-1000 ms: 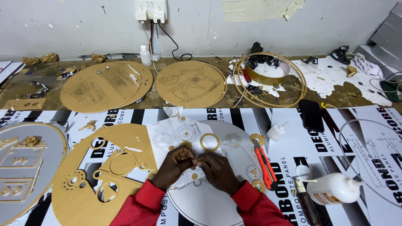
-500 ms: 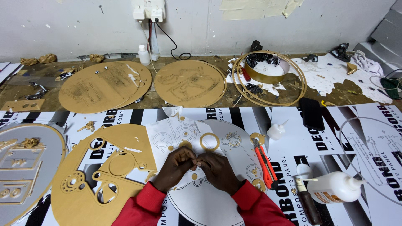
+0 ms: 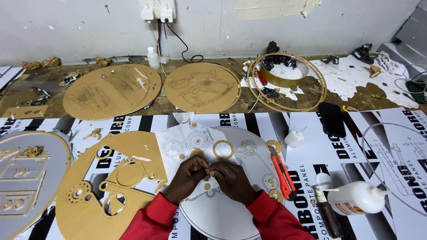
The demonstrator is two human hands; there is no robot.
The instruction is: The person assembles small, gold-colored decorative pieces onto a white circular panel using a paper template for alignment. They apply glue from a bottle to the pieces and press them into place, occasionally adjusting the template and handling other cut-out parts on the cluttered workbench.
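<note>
Your left hand (image 3: 187, 178) and right hand (image 3: 233, 180) meet fingertip to fingertip low over the white round panel (image 3: 213, 213), pinched together on something too small to make out, likely a tiny gold cut-out piece, held close so both thumbs can work it. Under your hands lies a paper template (image 3: 187, 142) with drawn circles, which marks where pieces sit; a gold ring (image 3: 223, 149) and small gold discs rest on it. Just left of your sleeve lies the gold cut-out sheet (image 3: 106, 182), with shaped holes in it. To the right, within easy reach, lie an orange utility knife (image 3: 281, 171), a small white glue bottle (image 3: 294, 138) and a larger white bottle (image 3: 358, 198) on its side. Farther off, two gold round boards (image 3: 111, 91) and a gold hoop (image 3: 287, 82) rest near the wall.
</note>
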